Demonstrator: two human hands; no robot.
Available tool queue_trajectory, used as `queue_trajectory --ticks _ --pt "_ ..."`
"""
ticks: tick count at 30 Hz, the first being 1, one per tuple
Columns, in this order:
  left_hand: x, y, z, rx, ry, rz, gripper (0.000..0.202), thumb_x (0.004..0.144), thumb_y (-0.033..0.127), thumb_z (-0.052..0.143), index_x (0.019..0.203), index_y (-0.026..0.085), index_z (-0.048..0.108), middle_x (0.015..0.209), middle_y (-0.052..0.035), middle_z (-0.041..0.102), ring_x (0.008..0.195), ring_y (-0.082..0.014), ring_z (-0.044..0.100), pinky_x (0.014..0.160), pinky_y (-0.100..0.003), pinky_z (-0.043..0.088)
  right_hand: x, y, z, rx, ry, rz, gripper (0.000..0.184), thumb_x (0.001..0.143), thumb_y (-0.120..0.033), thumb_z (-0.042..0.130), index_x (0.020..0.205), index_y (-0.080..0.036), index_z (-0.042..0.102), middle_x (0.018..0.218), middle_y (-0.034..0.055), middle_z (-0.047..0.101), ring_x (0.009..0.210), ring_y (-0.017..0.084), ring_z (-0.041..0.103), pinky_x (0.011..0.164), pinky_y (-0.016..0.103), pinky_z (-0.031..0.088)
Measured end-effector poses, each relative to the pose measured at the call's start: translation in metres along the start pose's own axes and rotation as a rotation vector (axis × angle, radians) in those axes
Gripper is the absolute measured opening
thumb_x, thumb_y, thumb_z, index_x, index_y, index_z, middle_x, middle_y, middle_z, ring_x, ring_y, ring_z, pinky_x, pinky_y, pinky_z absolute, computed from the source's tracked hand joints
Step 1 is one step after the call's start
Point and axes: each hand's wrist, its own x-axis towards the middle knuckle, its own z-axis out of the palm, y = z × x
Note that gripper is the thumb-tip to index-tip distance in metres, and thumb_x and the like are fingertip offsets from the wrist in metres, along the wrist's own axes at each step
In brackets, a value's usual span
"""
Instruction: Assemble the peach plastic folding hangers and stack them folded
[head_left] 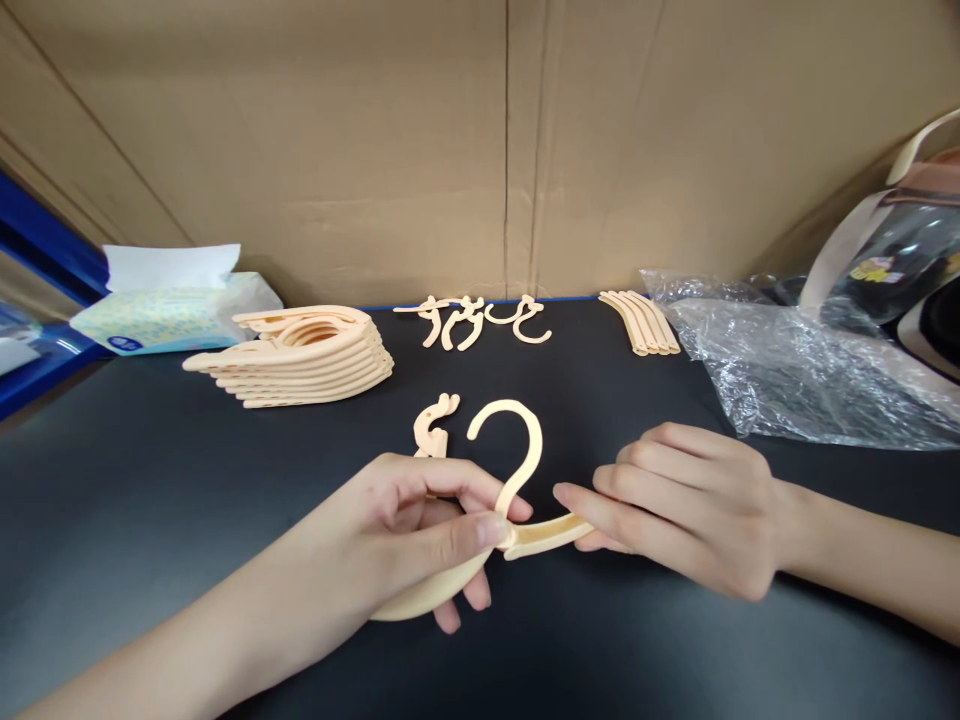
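Observation:
My left hand (420, 530) is closed around a peach plastic hanger (517, 470), pinching it at the base of its hook, with one curved arm of the hanger running under my palm. My right hand (690, 510) is closed on the hanger's other arm (547, 535), fingers curled over it. The hook stands up between the two hands. A small peach clip piece (433, 428) lies on the black table just behind my left hand.
On the black table (150, 480) lie a stack of peach hangers (300, 355) at back left, loose hook pieces (480, 320) at back middle, and several curved arm pieces (640, 322). A tissue pack (169, 305) sits far left, a clear plastic bag (795, 375) right. Cardboard wall behind.

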Motion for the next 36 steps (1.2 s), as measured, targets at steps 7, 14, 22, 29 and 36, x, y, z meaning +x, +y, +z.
queue_trajectory --ticks 7,14,22,29,36 --pt "-0.007 0.009 0.013 0.053 0.156 0.007 0.011 0.085 0.028 0.069 0.081 0.018 0.071 0.062 0.0026 0.063 0.056 -0.0087 0.056 0.056 -0.017 0.05 0.0 -0.001 -0.001 0.01 -0.006 0.016 0.016 0.092 -0.024 0.063 0.098 -0.01 0.067 0.066 0.0 0.061 0.057 0.012 0.049 0.05 0.029 0.032" --pt "-0.006 0.004 0.012 0.082 0.19 0.024 0.016 0.085 0.032 0.069 0.078 0.017 0.071 0.066 0.0002 0.064 0.063 -0.011 0.056 0.059 -0.018 0.048 0.0 -0.002 -0.002 0.027 -0.057 0.013 0.016 0.093 -0.027 0.061 0.095 -0.011 0.066 0.064 -0.002 0.056 0.056 0.011 0.044 0.048 0.028 0.027" --pt "-0.002 0.001 0.009 0.099 0.229 0.053 0.013 0.086 0.03 0.068 0.086 0.019 0.076 0.066 -0.0001 0.065 0.062 -0.0123 0.057 0.059 -0.02 0.049 0.001 -0.001 -0.001 0.045 -0.089 0.035 0.019 0.097 -0.028 0.056 0.095 -0.011 0.064 0.064 -0.0028 0.055 0.055 0.011 0.044 0.048 0.028 0.029" --pt "0.004 -0.01 0.009 0.454 0.213 0.178 0.034 0.089 0.048 0.055 0.083 0.019 0.071 0.068 -0.0002 0.06 0.052 -0.0116 0.053 0.046 -0.02 0.039 0.002 0.001 0.0 0.05 -0.073 0.054 0.02 0.098 -0.029 0.055 0.098 -0.011 0.064 0.064 -0.003 0.056 0.055 0.01 0.044 0.047 0.027 0.029" --pt "0.0 -0.012 0.008 0.931 0.302 0.366 0.02 0.089 0.04 0.061 0.09 0.022 0.07 0.061 0.0028 0.056 0.052 -0.0115 0.044 0.049 -0.021 0.031 0.006 0.003 0.0 0.09 -0.077 0.055 0.025 0.1 -0.029 0.051 0.099 -0.01 0.067 0.063 -0.0021 0.059 0.055 0.011 0.046 0.048 0.027 0.032"
